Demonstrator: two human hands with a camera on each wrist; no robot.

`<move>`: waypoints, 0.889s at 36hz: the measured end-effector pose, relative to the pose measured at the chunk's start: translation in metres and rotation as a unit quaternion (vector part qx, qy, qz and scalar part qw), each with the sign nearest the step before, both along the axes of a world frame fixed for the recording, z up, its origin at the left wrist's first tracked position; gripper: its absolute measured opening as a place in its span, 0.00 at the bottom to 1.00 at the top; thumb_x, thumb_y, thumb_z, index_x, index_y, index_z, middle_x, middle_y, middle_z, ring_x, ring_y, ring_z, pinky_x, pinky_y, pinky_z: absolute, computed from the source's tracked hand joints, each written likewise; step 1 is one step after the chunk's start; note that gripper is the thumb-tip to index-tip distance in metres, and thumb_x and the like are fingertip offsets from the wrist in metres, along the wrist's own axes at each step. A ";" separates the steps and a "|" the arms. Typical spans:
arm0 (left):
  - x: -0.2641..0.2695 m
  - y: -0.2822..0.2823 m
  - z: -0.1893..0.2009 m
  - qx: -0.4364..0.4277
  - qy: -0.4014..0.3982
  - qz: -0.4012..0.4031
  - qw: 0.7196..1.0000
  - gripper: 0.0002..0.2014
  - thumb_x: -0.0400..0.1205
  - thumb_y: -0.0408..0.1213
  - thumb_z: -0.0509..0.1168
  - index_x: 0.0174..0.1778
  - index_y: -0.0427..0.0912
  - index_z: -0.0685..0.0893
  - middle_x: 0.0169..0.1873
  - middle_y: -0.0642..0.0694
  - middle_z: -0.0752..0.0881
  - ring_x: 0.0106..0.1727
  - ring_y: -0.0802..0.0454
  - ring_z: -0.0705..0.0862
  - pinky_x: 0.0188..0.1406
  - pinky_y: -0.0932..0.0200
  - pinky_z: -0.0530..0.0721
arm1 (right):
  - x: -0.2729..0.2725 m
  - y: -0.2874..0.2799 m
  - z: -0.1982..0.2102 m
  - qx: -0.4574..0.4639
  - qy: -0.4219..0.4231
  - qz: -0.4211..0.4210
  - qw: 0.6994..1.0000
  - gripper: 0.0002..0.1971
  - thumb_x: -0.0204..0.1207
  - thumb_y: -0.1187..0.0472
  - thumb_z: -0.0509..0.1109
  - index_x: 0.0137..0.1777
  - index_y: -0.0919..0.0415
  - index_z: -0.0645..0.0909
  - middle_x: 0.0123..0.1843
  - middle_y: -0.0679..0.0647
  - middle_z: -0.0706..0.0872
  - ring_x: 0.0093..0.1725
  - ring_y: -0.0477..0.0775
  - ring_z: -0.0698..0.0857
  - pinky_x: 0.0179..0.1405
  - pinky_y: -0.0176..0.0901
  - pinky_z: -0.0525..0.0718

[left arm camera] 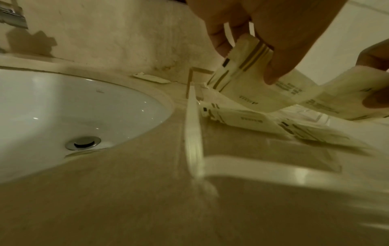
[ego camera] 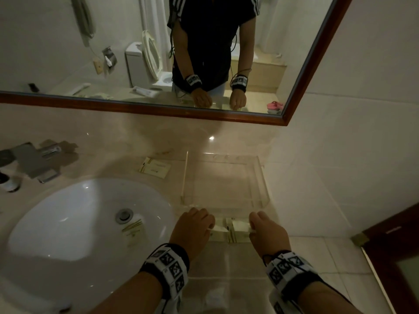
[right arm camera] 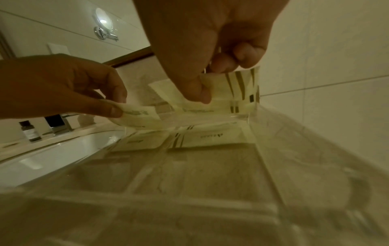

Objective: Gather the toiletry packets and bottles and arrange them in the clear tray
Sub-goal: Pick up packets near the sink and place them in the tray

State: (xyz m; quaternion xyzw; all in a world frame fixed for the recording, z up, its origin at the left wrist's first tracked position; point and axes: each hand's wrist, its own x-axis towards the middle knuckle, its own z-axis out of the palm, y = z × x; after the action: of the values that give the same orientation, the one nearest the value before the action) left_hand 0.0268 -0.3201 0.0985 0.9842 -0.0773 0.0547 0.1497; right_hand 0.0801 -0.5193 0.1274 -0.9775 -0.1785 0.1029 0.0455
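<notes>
The clear tray (ego camera: 184,175) sits on the counter right of the sink. My left hand (ego camera: 208,225) pinches a cream packet with gold stripes (left arm camera: 252,93) between thumb and fingers, low over the tray's near part. Close beside it, my right hand (ego camera: 252,225) pinches a second such packet (right arm camera: 238,86). The two held packets (ego camera: 231,230) nearly meet between my hands. Two more packets (right arm camera: 210,138) lie flat on the tray floor (right arm camera: 189,174) under them. One packet (ego camera: 155,167) lies on the counter left of the tray. A small dark bottle (right arm camera: 30,131) stands beyond the sink.
The white sink (ego camera: 68,223) fills the left side, with the faucet (ego camera: 34,159) and small bottles (ego camera: 9,182) at the far left. A tiled wall (ego camera: 340,155) runs close along the tray's right side. A framed mirror (ego camera: 158,107) hangs behind the counter.
</notes>
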 end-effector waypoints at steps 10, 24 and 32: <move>0.003 -0.002 -0.007 0.041 0.109 0.016 0.993 0.09 0.77 0.33 0.59 0.51 0.48 0.77 0.57 0.50 0.75 0.59 0.47 0.74 0.46 0.58 0.63 | 0.007 0.005 -0.014 0.001 0.022 -0.027 0.999 0.08 0.75 0.64 0.62 0.53 0.58 0.71 0.57 0.54 0.75 0.37 0.55 0.72 0.27 0.41 0.66; -0.001 0.000 -0.011 -0.015 0.167 0.028 0.986 0.14 0.81 0.36 0.60 0.62 0.48 0.80 0.66 0.50 0.74 0.67 0.49 0.72 0.66 0.54 0.69 | -0.001 0.006 -0.021 -0.010 0.054 -0.002 0.999 0.20 0.70 0.40 0.68 0.56 0.52 0.77 0.59 0.50 0.75 0.53 0.55 0.83 0.48 0.48 0.84; -0.004 0.008 -0.006 -0.042 0.135 0.045 0.989 0.13 0.80 0.36 0.60 0.58 0.48 0.82 0.63 0.51 0.76 0.64 0.50 0.74 0.62 0.56 0.69 | -0.004 0.011 -0.013 -0.005 0.056 -0.007 0.998 0.16 0.74 0.44 0.64 0.58 0.51 0.77 0.60 0.50 0.76 0.55 0.53 0.82 0.50 0.45 0.81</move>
State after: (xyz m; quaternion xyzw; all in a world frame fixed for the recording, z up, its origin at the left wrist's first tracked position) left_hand 0.0226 -0.3123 0.0929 0.9779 -0.0096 -0.0690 0.1972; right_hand 0.0765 -0.5081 0.1143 -0.9717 -0.1680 0.1578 0.0514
